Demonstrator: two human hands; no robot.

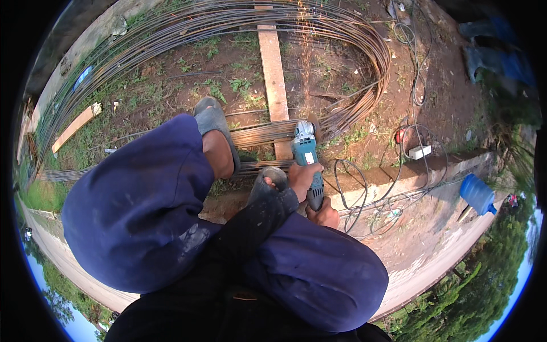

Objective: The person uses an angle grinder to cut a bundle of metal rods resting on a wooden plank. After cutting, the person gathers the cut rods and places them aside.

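Observation:
A teal angle grinder (pixel 307 159) points away from me, held in both hands. My left hand (pixel 302 178) is closed round the middle of its body. My right hand (pixel 325 215) grips the rear end, its forearm hidden behind my right knee. The grinder's disc (pixel 314 125) is at a bundle of thin steel rods (pixel 259 134), and orange sparks (pixel 305 62) stream away toward the far side. Those rods curve round in a wide loop (pixel 373 74) on the ground. A wooden plank (pixel 272 68) lies beneath the bundle, crossing the loop.
My sandalled feet (pixel 219 134) stand close to the rods, left of the grinder. Black cable (pixel 364 196) coils at the right, near a white socket block (pixel 420 152). A blue water jug (pixel 477 194) lies farther right. A second plank (pixel 77 126) is at the left.

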